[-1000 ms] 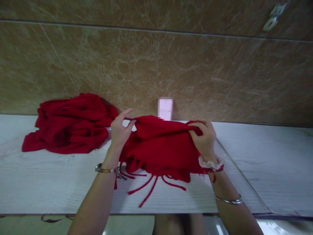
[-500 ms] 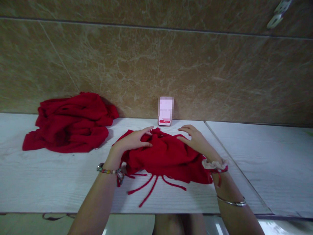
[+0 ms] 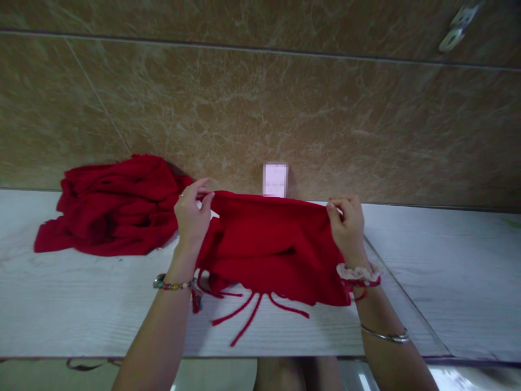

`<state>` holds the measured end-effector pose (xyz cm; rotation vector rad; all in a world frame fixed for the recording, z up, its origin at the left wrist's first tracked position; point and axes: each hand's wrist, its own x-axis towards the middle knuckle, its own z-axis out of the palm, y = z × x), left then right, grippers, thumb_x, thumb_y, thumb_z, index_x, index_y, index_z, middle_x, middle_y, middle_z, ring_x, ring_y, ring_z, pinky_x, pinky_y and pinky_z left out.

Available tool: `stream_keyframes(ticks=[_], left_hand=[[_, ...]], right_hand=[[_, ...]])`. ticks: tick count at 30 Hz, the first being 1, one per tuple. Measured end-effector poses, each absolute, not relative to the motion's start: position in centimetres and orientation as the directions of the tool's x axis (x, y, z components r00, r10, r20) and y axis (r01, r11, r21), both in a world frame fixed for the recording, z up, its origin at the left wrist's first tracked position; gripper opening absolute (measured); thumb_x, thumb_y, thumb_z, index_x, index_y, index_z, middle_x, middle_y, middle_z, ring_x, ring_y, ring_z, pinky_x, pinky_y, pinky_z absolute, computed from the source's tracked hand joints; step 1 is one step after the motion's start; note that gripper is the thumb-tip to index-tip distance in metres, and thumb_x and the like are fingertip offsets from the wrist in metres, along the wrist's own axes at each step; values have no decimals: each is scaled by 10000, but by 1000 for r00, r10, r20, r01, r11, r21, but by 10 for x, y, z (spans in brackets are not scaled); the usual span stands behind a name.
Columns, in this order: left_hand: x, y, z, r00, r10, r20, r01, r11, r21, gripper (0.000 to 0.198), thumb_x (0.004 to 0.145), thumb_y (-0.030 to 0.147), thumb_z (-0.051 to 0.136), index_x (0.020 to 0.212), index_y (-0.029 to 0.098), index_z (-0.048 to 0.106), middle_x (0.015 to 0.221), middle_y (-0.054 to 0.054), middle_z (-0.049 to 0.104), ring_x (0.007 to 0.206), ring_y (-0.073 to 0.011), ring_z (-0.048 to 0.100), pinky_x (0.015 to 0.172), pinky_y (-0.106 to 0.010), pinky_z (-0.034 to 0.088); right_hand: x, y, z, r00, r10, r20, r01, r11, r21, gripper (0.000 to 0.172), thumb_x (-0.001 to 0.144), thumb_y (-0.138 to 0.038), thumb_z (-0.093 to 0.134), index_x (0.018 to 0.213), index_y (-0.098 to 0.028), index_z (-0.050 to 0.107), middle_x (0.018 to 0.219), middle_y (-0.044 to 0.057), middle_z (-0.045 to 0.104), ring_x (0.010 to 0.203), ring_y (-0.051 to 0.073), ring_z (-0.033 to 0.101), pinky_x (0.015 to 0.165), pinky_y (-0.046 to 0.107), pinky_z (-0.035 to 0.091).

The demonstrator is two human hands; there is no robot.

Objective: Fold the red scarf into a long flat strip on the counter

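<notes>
I have the red knit cloth [image 3: 268, 244] pinched by its top edge: my left hand [image 3: 192, 217] at one corner, my right hand [image 3: 345, 225] at the other, each grip closed thumb to fingers on the fabric. The edge is stretched taut and raised just off the pale, wood-grained surface [image 3: 81, 304]. The lower part sags onto it, with thin fringe strands [image 3: 244, 317] trailing toward me. I judge this a spreading-out step — any next move calls for even tension in both hands, since the weave looks soft and limp. A crumpled red heap [image 3: 109, 209] lies apart to the left, against the marbled wall [image 3: 285, 108].
</notes>
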<state>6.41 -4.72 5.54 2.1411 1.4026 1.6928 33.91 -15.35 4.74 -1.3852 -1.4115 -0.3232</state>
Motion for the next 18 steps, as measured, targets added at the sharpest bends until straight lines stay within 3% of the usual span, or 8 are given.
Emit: stream_keyframes(ticks=[2, 5, 7, 9, 11, 14, 18], left_hand=[[65, -49, 54, 189, 748, 636, 593, -603, 534, 341, 752, 270, 485, 1074, 182, 552, 825, -16, 642, 764, -151, 584, 769, -272, 436], [67, -47, 45, 577, 790, 207, 621, -589, 517, 320, 708, 311, 532, 1000, 204, 607, 654, 10, 640, 609, -154, 580, 634, -246, 453], [67, -44, 40, 586, 806, 77, 688, -546, 478, 340, 723, 368, 509, 994, 195, 619, 643, -11, 644, 617, -173, 590, 640, -258, 453], [68, -42, 39, 500, 854, 142, 736, -506, 450, 435, 757, 429, 446, 1081, 171, 579, 780, -57, 664, 755, -202, 605, 739, -290, 443], [70, -44, 39, 493, 846, 201, 721, -527, 450, 557, 765, 481, 409, 1205, 147, 478, 1036, -110, 615, 971, -223, 555, 866, -321, 393], [76, -54, 38, 656, 754, 40, 663, -601, 446, 775, 698, 559, 467, 1335, 157, 282, 1360, -143, 339, 1228, -240, 334, 986, -345, 283], [87, -68, 28, 638, 720, -275, 764, -547, 342, 1049, 538, 577, 623, 1378, 208, 115, 1447, -152, 48, 1309, -316, 61, 1013, -471, 184]], right_hand=[[341, -155, 47, 48, 740, 671, 811, 363, -458, 259, 808, -333, 442, 607, -198, 535, 696, 31, 559, 698, 156, 536, 666, 291, 434], [339, -152, 41, -130, 905, 405, 806, 334, -488, 301, 796, -371, 464, 576, -185, 551, 621, 15, 578, 594, 137, 537, 606, 275, 442], [335, -149, 37, -115, 909, 400, 816, 316, -484, 228, 780, -366, 493, 730, -174, 606, 765, 44, 622, 714, 158, 569, 686, 301, 457], [329, -148, 33, -159, 896, 415, 805, 361, -471, 295, 765, -349, 521, 991, -171, 584, 1009, 87, 606, 929, 186, 551, 824, 346, 433], [322, -148, 29, -276, 900, 339, 783, 415, -464, 445, 767, -317, 518, 1189, -182, 473, 1186, 102, 530, 1080, 194, 484, 926, 379, 376], [312, -148, 21, -390, 908, 154, 797, 416, -437, 499, 781, -257, 480, 1266, -171, 403, 1270, 109, 469, 1163, 204, 421, 983, 397, 326], [307, -145, 12, -340, 939, 49, 862, 332, -382, 512, 797, -306, 463, 1271, -120, 405, 1313, 146, 411, 1218, 227, 355, 1020, 393, 279]])
